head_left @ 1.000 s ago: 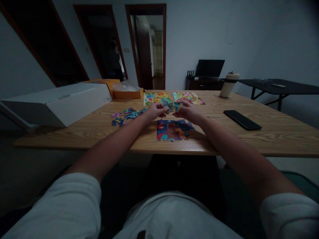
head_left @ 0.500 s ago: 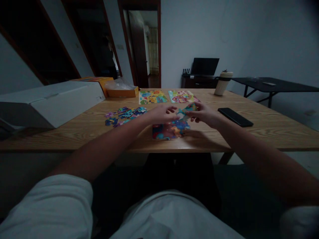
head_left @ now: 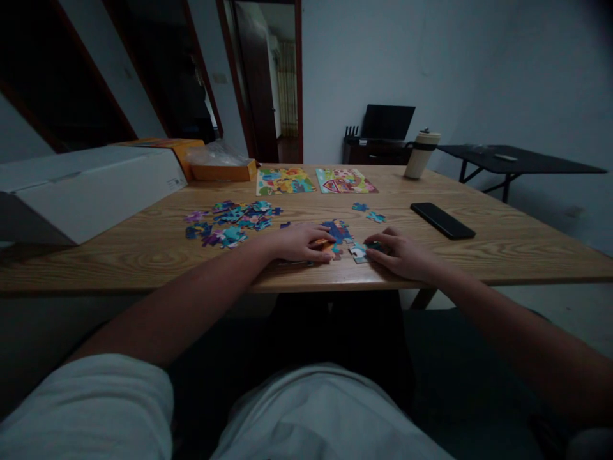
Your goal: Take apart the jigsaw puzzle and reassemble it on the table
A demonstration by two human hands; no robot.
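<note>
A partly joined jigsaw puzzle (head_left: 339, 230) lies near the table's front edge. Over its left part rests my left hand (head_left: 301, 244), palm down with thumb and fingers apart; it covers much of the picture. My right hand (head_left: 400, 252) is low on the table to the right, its thumb and fingertips on joined puzzle pieces (head_left: 358, 252) with a pale patch. A narrow gap separates these from the puzzle. Part of them is hidden under the fingers. Behind them lie two loose blue pieces (head_left: 376, 217). Left of my left hand is a heap of loose pieces (head_left: 244, 216).
Two finished puzzle pictures, one yellow (head_left: 286, 181) and one pink-green (head_left: 345, 181), lie at the back. A white box (head_left: 96, 191) and an orange tray (head_left: 225, 171) with clear plastic stand left. A black phone (head_left: 442, 220) and a cream tumbler (head_left: 421, 156) are right.
Both hands have come down to the table and moved apart. The pieces held up between them now lie flat under my right hand. My left hand has settled on the puzzle.
</note>
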